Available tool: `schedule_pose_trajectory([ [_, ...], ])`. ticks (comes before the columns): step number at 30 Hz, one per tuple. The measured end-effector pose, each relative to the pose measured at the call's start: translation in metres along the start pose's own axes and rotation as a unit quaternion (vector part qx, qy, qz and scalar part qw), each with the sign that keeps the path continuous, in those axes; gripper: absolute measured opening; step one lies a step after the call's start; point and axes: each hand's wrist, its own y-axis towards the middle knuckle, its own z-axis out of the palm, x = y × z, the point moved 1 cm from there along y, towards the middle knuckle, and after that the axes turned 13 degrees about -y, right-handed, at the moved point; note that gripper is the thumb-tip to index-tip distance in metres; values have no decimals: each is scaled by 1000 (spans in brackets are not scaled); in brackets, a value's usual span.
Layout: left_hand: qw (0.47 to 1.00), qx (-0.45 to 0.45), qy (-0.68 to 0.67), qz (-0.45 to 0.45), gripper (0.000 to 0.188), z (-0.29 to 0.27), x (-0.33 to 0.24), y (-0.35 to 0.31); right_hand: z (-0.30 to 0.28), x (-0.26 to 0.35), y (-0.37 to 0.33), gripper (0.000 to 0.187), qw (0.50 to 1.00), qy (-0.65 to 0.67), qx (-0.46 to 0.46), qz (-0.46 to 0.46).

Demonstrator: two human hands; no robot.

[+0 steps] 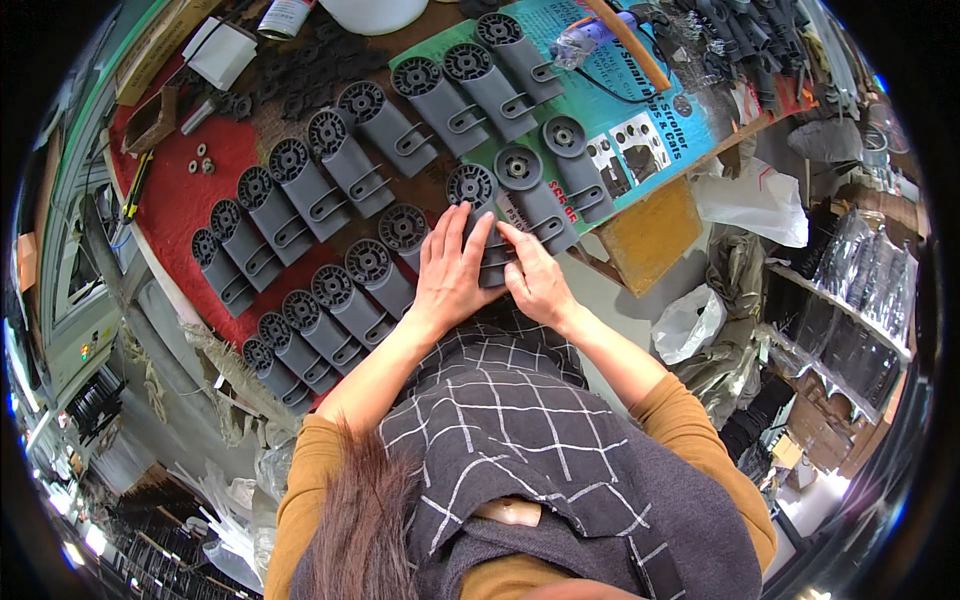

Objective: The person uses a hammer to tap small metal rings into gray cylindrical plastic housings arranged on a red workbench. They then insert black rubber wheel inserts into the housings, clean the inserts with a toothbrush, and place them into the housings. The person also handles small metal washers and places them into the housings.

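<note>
A: What is the part looking like?

B: It is showing dark grey, with a round, spoked hub at its upper end and a flat, straight-sided body running down toward six o'clock. The hands are hiding much of that body.

A: Where is it lying?

B: On the tabletop, between the hands, its hub standing out at twelve o'clock from them.

A: And the hands?

B: The left hand is lying over the part's left side, fingers close together, tips reaching toward the hub. The right hand is bending narrow at the four o'clock side, index finger and thumb near each other against the body. Whether either is really gripping, I cannot tell.

A: What is lying around them?

B: A similar piece is sitting just beside the left hand, at ten o'clock. Another, with a smooth wheel, is resting at one o'clock from the right hand. Farther out at one o'clock, a blue-green sheet is covering some of the tabletop.
</note>
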Motion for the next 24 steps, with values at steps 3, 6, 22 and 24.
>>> schedule_pose_trajectory([
  [3,999,22,31,-36,103,6,-2,4,-14,-9,3,59,944,-314,-94,-22],
  [6,994,57,59,-73,113,6,-9,2,-19,-19,11,69,943,-327,-45,26],
  [22,995,99,-9,4,108,42,-9,47,-67,-85,42,65,982,-87,-108,129],
  [24,994,105,-8,8,109,41,-9,49,-68,-96,41,53,968,130,-57,208],
])
